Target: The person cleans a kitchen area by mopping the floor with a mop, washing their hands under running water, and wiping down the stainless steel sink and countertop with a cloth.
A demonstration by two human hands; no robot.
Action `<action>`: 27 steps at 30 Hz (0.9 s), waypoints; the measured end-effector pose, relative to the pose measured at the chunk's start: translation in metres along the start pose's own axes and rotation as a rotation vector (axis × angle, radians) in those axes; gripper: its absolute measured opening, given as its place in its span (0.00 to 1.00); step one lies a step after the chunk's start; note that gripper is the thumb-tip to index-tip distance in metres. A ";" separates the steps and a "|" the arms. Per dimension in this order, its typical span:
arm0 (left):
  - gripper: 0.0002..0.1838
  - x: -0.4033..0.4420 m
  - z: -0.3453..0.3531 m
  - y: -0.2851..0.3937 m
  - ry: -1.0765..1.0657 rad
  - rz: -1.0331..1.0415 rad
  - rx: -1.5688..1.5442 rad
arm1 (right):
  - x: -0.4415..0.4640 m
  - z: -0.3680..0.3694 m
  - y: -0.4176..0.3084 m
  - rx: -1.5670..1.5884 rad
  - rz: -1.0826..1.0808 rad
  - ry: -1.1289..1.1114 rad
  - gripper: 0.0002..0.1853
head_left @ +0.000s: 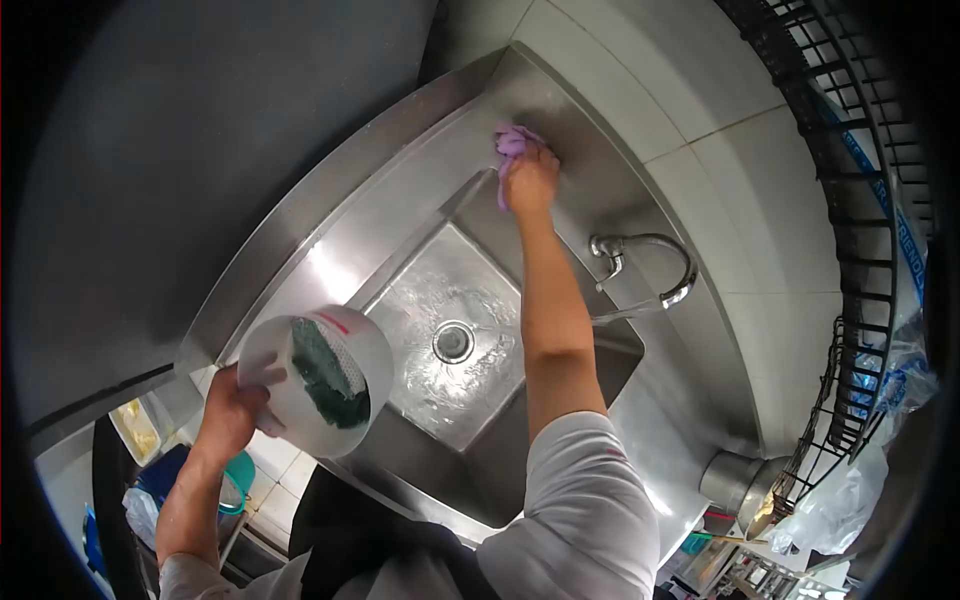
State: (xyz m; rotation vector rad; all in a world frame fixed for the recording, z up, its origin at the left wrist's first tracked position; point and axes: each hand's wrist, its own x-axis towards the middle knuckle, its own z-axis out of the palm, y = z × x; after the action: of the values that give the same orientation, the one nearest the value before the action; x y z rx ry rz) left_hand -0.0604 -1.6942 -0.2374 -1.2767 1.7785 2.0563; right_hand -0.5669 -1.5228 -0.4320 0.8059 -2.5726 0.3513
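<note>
My left hand (236,408) is closed around the side of a translucent white plastic tub (262,350), held tilted above the left edge of the sink (415,425). Inside the tub lies a dark green scouring pad (322,375), along with a pale perforated piece. With my right arm stretched out over the basin, my right hand (532,182) grips a purple cloth (514,142) and presses it on the steel surface near the far corner. Water covers part of the basin floor around the drain (454,342).
A curved chrome faucet (682,272) stands to the right of my right arm, with water running from it. Black wire racks (868,230) line the right side, holding plastic bags (838,505). A metal canister (735,482) stands at lower right. A teal bucket (238,480) is below left.
</note>
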 end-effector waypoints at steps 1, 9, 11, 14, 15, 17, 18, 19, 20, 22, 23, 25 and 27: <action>0.30 0.002 0.002 0.000 0.009 0.014 0.024 | -0.008 -0.005 0.005 -0.068 0.041 -0.013 0.21; 0.24 0.014 0.006 0.007 -0.063 0.189 0.077 | -0.122 -0.108 0.060 -0.131 0.268 -0.136 0.17; 0.23 0.036 0.015 0.011 -0.119 0.232 0.059 | -0.136 -0.115 0.075 0.042 0.348 -0.257 0.18; 0.20 0.080 0.042 0.028 -0.120 0.253 0.045 | -0.177 -0.133 0.096 0.460 0.611 -0.623 0.19; 0.19 0.094 0.058 0.042 -0.095 0.295 -0.005 | -0.174 -0.150 0.084 0.684 0.752 -0.730 0.19; 0.17 0.138 0.091 0.067 0.014 0.341 0.110 | -0.176 -0.176 0.071 1.013 0.919 -0.798 0.19; 0.16 0.159 0.108 0.082 0.006 0.337 0.072 | -0.182 -0.185 0.072 1.111 0.952 -0.763 0.20; 0.13 0.179 0.123 0.101 -0.015 0.366 0.240 | -0.187 -0.196 0.071 1.208 0.984 -0.729 0.21; 0.11 0.199 0.138 0.121 -0.033 0.401 0.405 | -0.188 -0.215 0.065 1.168 0.906 -0.653 0.22; 0.15 0.268 0.162 0.134 -0.090 0.461 0.539 | -0.211 -0.223 0.101 1.141 0.832 -0.563 0.23; 0.18 0.226 0.183 0.170 -0.069 0.243 0.111 | -0.219 -0.231 0.122 1.125 0.792 -0.517 0.23; 0.21 0.262 0.204 0.188 -0.100 0.219 0.103 | -0.230 -0.263 0.161 0.902 0.812 -0.409 0.25; 0.20 0.304 0.220 0.190 -0.086 0.223 0.072 | -0.260 -0.269 0.226 0.837 0.822 -0.164 0.23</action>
State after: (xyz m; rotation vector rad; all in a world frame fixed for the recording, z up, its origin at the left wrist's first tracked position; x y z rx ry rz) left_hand -0.4748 -1.6835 -0.3086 -0.9947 2.0150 2.0991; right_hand -0.4219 -1.1205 -0.3407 -0.0834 -2.7665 1.7282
